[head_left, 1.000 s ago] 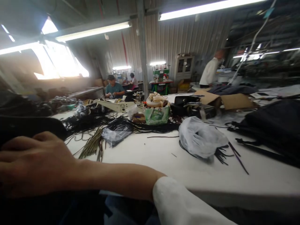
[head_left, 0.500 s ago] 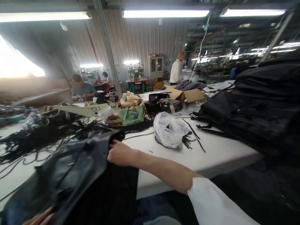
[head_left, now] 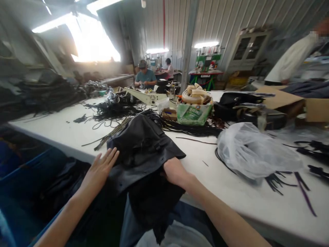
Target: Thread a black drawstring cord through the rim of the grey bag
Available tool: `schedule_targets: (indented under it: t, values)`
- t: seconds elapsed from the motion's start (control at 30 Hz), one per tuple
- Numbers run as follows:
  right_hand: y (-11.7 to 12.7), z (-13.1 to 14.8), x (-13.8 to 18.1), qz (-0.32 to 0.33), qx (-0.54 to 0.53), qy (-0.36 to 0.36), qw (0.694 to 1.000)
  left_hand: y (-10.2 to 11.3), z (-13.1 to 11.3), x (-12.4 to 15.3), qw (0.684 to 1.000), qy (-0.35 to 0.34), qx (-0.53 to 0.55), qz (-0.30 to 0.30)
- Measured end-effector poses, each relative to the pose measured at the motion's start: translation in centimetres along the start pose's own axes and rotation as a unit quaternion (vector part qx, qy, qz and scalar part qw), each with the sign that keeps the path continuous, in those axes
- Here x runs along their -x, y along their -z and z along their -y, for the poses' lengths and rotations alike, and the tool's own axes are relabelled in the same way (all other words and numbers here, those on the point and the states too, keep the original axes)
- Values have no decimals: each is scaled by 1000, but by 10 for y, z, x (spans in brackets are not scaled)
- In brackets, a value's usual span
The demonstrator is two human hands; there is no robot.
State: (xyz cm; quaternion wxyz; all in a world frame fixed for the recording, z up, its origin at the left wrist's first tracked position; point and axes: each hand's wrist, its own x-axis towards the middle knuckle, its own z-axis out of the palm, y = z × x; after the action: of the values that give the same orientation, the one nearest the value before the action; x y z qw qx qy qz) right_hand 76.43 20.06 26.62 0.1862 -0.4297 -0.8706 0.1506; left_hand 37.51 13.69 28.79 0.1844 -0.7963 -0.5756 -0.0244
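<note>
A black leather piece (head_left: 142, 147) lies over the near edge of the white table (head_left: 231, 192) and hangs down toward my lap. My left hand (head_left: 99, 169) rests flat on its left side with fingers stretched out. My right hand (head_left: 176, 171) is closed on the piece's right edge, the fingers tucked under the fold.
Black cords and straps (head_left: 115, 111) spread across the table behind the piece. A clear plastic bag (head_left: 253, 151) lies to the right, a green bag with beige rolls (head_left: 194, 111) behind. Cardboard boxes (head_left: 285, 99) stand far right. A blue bin (head_left: 31, 178) sits lower left. Other people work in the background.
The view swung left. The black piece now lies over the table's edge. My left hand has come up from the bottom corner and lies flat on it; my right hand still grips its edge.
</note>
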Motion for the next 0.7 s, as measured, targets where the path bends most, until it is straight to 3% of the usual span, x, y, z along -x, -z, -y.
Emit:
schedule_targets:
  t: [0.1, 0.23, 0.3, 0.43, 0.53, 0.7]
  values:
    - [37, 3, 27, 44, -63, 31, 997, 21, -27, 22, 996, -75, -31, -22]
    - [72, 23, 26, -53, -252, -5, 966, 48, -59, 25, 966, -246, -27, -69]
    - [69, 32, 8, -57, -346, 57, 935, 55, -71, 14, 950, -300, -10, -84]
    - [44, 32, -18, 56, -460, 188, 866, 52, -82, -5, 940, -324, 21, -102]
    - [32, 25, -20, 75, -477, 197, 853, 49, -83, -8, 940, -320, 48, -108]
    - [31, 19, -13, 60, -498, 181, 846, 54, -88, -7, 940, -319, 72, -96]
